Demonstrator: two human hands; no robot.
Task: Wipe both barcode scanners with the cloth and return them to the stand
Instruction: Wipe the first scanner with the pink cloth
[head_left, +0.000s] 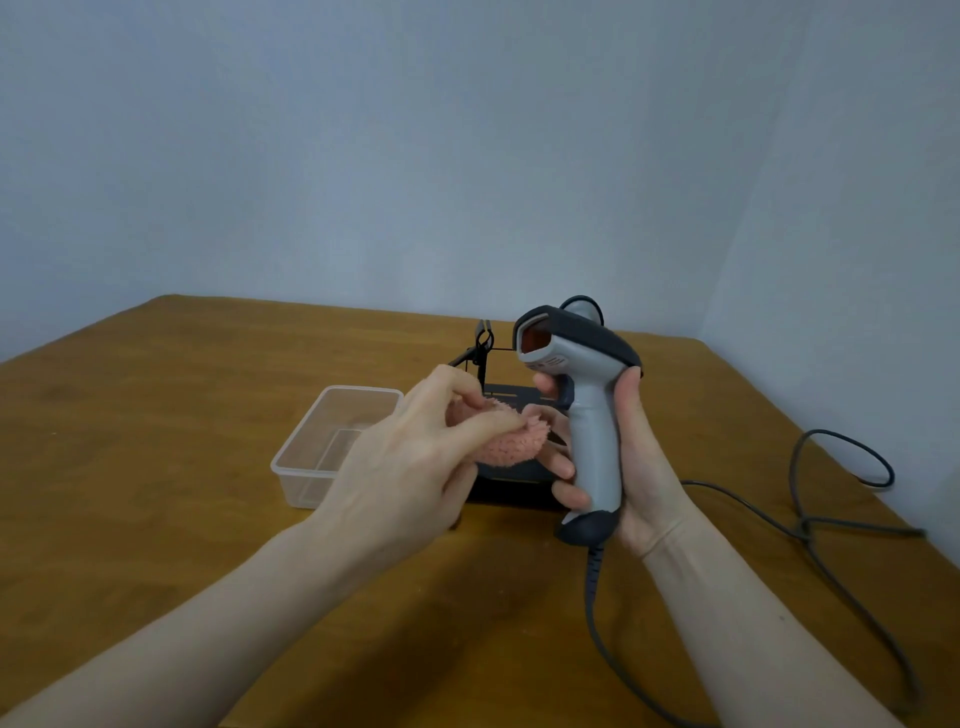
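Note:
My right hand grips the handle of a grey and dark barcode scanner, held upright above the table with its orange window facing left. My left hand pinches a bunched pink fluffy cloth just left of the scanner's handle; whether cloth and handle touch is unclear. Behind both hands stands a black stand with thin wire uprights. A rounded grey shape behind the held scanner's head may be the second scanner; most of it is hidden.
A clear plastic tub sits left of the stand. The scanner's grey cable runs down toward me, and more cable loops on the wooden table at right. A pale wall rises behind.

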